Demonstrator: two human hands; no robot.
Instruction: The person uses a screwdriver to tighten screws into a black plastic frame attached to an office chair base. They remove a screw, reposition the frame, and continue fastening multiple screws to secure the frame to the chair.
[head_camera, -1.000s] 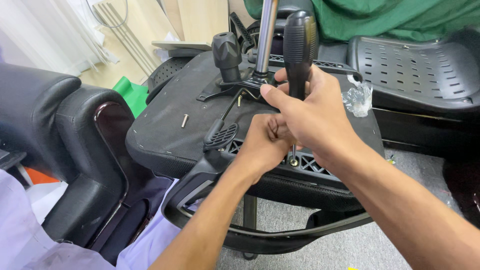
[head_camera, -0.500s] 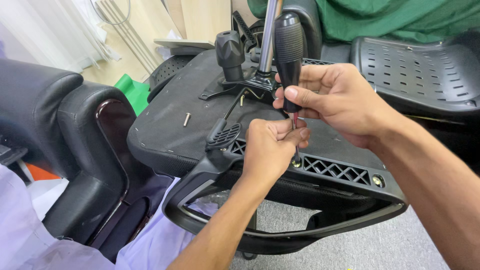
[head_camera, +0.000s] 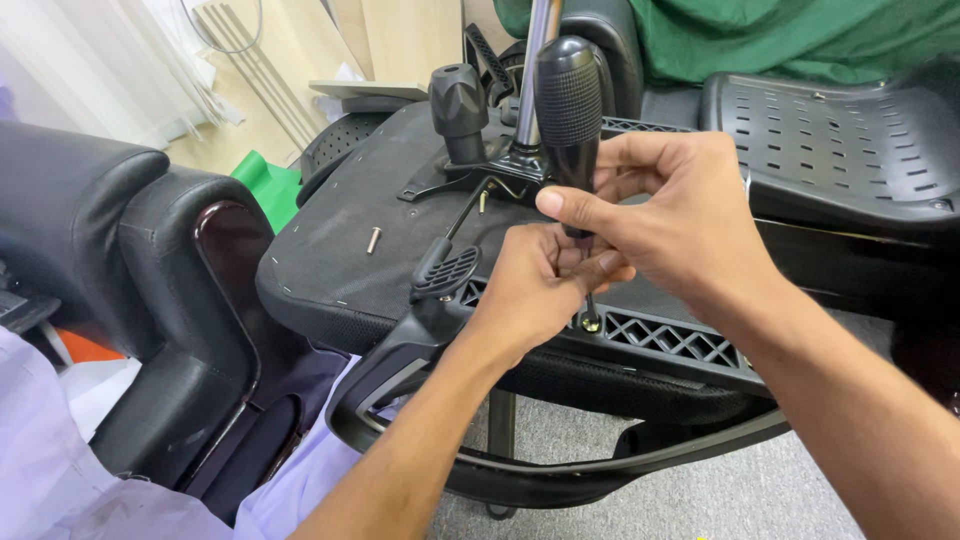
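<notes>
The black-handled screwdriver (head_camera: 568, 110) stands upright over a screw (head_camera: 591, 323) at the near edge of the upturned chair seat (head_camera: 350, 250); its shaft is mostly hidden. The right hand (head_camera: 670, 215) curls closed round the handle. The left hand (head_camera: 530, 285), fingers pinched shut, steadies the shaft near the tip.

— What sort of place was it?
— A furniture workshop, it seemed: an upturned office chair seat (head_camera: 400, 230) with loose screws (head_camera: 373, 239) on it, spare black seat shells (head_camera: 840, 150), padded chair backs (head_camera: 110, 260), grey carpet (head_camera: 740, 500).
</notes>
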